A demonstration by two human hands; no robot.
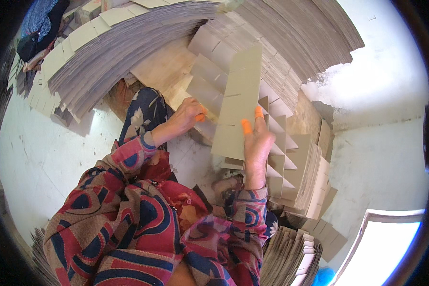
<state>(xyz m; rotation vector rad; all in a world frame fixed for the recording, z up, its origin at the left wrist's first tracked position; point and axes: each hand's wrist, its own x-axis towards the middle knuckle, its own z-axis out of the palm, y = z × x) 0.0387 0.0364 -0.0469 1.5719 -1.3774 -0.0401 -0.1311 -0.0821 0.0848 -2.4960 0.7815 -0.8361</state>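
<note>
A slotted grey cardboard strip [238, 90] stands tilted in front of me, its flat face toward me. My right hand [260, 143] grips its right edge, with orange covers on two fingertips. Behind that strip, crossed cardboard dividers [283, 148] form a grid of open cells beside and beyond my right hand. To the left of the strip, my left hand [186, 117] is closed, fingers curled together and orange-covered tips near paler slotted strips [206, 76]. Whatever lies between those fingers is hidden.
Long stacks of cardboard strips [133, 43] curve along the far left, and another stack [300, 33] lies at the far right. More bundles [291, 252] stand low at the right. Beyond them rises a pale wall [376, 148]. My patterned trouser leg [143, 112] is beside my left forearm.
</note>
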